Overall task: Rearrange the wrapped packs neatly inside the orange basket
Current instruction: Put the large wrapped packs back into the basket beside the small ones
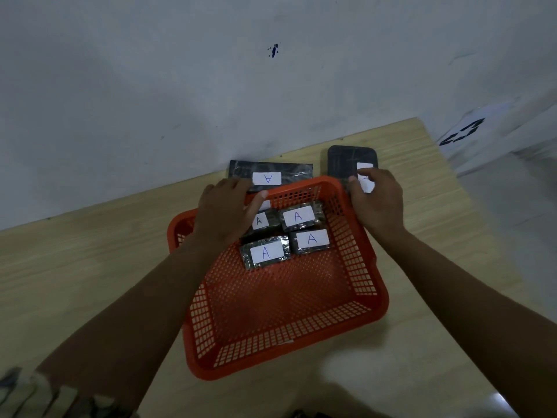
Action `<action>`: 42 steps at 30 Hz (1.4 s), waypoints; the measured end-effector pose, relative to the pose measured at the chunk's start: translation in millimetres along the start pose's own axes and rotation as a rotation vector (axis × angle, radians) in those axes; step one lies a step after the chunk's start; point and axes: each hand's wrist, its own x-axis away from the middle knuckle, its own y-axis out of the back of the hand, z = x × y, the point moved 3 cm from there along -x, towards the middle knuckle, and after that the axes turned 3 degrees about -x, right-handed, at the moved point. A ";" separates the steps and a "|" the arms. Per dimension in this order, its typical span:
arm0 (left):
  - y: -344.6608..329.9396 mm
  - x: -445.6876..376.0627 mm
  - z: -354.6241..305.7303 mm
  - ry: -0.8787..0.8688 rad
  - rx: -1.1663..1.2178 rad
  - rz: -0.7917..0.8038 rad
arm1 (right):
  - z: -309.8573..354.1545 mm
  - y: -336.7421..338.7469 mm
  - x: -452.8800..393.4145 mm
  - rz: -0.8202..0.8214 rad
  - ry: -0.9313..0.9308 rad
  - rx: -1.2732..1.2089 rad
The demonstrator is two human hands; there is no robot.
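Packs wrapped in dark shiny film sit in our orange basket point(280, 297), which rests on a light wooden table point(75, 260) next to a pale wall point(150, 86). We see it all from our head camera, looking down. Four small packs lie close together at the far end of the basket, each with a white sticker and a blue letter A: a near left pack point(265, 252), a near right pack point(312, 240), a far right pack point(300, 218) and a far left pack point(260, 221). Our left hand point(224, 212) is over the far left pack and hides part of it; its fingers are spread and bent, and we cannot tell if they hold anything. Behind the basket a long flat pack point(269, 173) lies on the table by the wall. Our right hand point(376, 200) is at the far right corner of the basket, fingers pinching a square dark pack point(349, 161) by its white sticker.
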 end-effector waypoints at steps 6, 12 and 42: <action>-10.5 -29.2 -39.4 -0.083 0.090 0.019 | -38.0 -18.0 -18.0 0.130 -0.249 -0.059; -26.6 -30.2 -43.6 -0.074 0.015 0.080 | -61.9 -28.3 -25.2 0.143 -0.486 -0.131; -19.5 -38.9 -23.2 -0.139 0.090 0.354 | 23.1 16.7 14.6 0.891 0.185 -0.214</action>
